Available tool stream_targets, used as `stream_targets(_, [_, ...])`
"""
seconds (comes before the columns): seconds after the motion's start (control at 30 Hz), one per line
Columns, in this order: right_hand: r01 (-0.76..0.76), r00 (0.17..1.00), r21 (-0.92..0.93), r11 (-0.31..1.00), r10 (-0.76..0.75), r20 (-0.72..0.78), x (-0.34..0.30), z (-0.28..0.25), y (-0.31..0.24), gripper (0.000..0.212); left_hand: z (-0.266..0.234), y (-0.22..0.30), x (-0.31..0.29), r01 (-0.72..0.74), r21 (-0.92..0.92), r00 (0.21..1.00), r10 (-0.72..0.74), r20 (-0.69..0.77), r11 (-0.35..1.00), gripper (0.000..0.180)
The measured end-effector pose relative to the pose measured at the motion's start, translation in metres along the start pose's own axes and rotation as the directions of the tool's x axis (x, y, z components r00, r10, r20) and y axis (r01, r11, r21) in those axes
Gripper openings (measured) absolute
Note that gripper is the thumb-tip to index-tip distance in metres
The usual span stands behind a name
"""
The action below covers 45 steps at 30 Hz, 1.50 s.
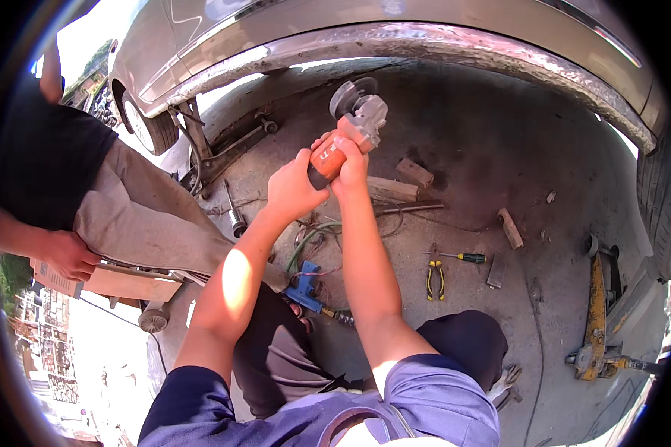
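Observation:
Both of my arms reach forward, and my hands are closed around an orange angle grinder (359, 131). My left hand (294, 185) wraps the dark rear end of its body from the left. From the right, my right hand (352, 165) grips the orange body, with the thumb lying along the top. The silver gear head points away from me, and the disc (344, 99) with its dark guard sits at the far end. Just beyond the disc runs the scraped, bare-metal sill (395, 41) of a raised car. A gap shows between disc and sill.
Pliers (435, 277), a screwdriver (470, 258), wooden blocks (414, 172) and a blue air tool (303, 287) with hoses lie on the concrete. A yellow jack (595, 320) stands right, another jack (224, 155) far left. At left a person (138, 194) stands close, beside a machine (104, 287).

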State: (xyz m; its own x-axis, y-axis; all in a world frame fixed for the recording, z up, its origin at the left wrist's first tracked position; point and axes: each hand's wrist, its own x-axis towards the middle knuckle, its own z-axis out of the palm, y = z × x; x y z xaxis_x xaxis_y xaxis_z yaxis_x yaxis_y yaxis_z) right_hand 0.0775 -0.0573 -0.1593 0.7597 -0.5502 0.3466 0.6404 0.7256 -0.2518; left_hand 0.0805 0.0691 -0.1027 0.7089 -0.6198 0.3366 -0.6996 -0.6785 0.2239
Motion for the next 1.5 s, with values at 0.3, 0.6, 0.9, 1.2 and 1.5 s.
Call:
stream_targets(0.3, [0.486,0.872,-0.187,0.854,-0.488,0.038,0.062,-0.006,-0.028,0.041,0.024,0.007,0.089,-0.318,-0.198,0.945,0.292,-0.151,0.927,0.058])
stream_targets(0.6, [0.357,0.930,-0.547,0.757,-0.346,0.128,0.068,-0.006,0.022,0.043,0.068,-0.058,0.090,-0.136,-0.535,0.990,0.098,-0.098,0.834,0.063])
stream_targets(0.9, [0.474,0.868,-0.467,0.747,-0.484,0.107,0.069,-0.002,0.006,0.038,0.066,-0.039,0.114,-0.276,-0.515,0.958,0.190,-0.214,0.812,0.058])
stream_targets(1.2, [0.514,0.853,-0.344,0.786,-0.510,0.109,0.076,-0.003,0.013,0.038,0.058,-0.043,0.113,-0.215,-0.478,0.974,0.151,-0.168,0.852,0.053])
stream_targets(1.5, [0.547,0.832,-0.406,0.732,-0.527,0.170,0.080,-0.022,0.010,0.037,0.065,-0.034,0.117,-0.203,-0.471,0.978,0.149,-0.149,0.858,0.050])
